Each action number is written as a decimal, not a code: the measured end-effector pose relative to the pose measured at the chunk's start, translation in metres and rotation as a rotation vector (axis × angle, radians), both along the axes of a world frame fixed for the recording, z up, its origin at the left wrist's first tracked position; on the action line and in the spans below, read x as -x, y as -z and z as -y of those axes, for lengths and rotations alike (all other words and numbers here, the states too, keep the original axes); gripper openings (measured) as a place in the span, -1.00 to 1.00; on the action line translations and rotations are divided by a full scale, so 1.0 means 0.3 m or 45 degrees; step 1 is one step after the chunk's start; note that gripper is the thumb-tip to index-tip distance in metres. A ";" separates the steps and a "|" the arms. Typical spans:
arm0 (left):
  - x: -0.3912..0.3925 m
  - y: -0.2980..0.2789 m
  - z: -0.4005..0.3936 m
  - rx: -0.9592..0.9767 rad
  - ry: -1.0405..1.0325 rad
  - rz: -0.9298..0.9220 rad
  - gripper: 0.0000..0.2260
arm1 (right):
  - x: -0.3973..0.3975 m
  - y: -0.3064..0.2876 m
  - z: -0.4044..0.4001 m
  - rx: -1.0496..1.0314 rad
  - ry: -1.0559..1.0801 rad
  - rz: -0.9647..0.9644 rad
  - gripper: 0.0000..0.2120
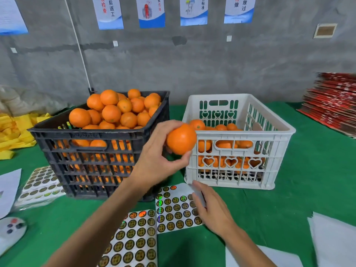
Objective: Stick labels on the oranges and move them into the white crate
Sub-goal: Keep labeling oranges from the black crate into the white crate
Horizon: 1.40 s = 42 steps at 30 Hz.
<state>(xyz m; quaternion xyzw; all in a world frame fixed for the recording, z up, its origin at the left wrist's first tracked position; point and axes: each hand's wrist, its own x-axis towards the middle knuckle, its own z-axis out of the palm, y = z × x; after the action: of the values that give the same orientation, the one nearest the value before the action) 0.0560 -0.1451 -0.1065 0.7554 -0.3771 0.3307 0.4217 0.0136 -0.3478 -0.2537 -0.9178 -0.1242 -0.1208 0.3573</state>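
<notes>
My left hand [156, 151] grips an orange [181, 139] in the air between the two crates, just left of the white crate's near corner. The black crate [92, 135] on the left is heaped with oranges [115, 110]. The white crate [277, 135] on the right holds several oranges low inside. My right hand [210, 207] lies on a sheet of round gold labels [173, 211] in front of the white crate, fingers stretched over the sheet's right edge. A second label sheet [133, 241] lies nearer to me.
Green cloth [279, 205] covers the table. More label sheets [38, 185] lie by the black crate's left foot. White backing papers [335, 239] sit at the right and near edge. Yellow bags [13, 132] pile at the far left, red flat cartons [333, 105] at the far right.
</notes>
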 end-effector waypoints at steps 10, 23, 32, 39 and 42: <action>0.063 0.522 0.049 0.411 0.007 -1.101 -0.54 | -0.036 0.018 0.063 0.300 -0.113 -0.130 -0.40; 0.040 0.556 0.048 0.542 -0.053 -1.219 -0.50 | -0.059 0.034 0.012 0.300 -0.019 -0.057 -0.57; 0.067 0.537 0.050 0.489 -0.018 -1.249 -0.53 | -0.037 0.028 -0.023 0.311 0.084 0.108 -0.69; 0.072 0.531 0.052 0.491 -0.031 -1.251 -0.45 | -0.039 0.019 -0.014 0.526 -0.028 0.191 -0.61; 0.074 0.530 0.052 0.492 -0.030 -1.251 -0.47 | -0.039 0.024 -0.010 0.583 -0.034 0.269 -0.64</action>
<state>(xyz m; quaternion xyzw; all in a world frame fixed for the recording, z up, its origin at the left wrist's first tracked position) 0.0339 -0.1607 -0.2654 0.7340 -0.0588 0.0057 0.6765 0.0252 -0.3447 -0.2610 -0.9553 -0.1971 -0.1802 0.1267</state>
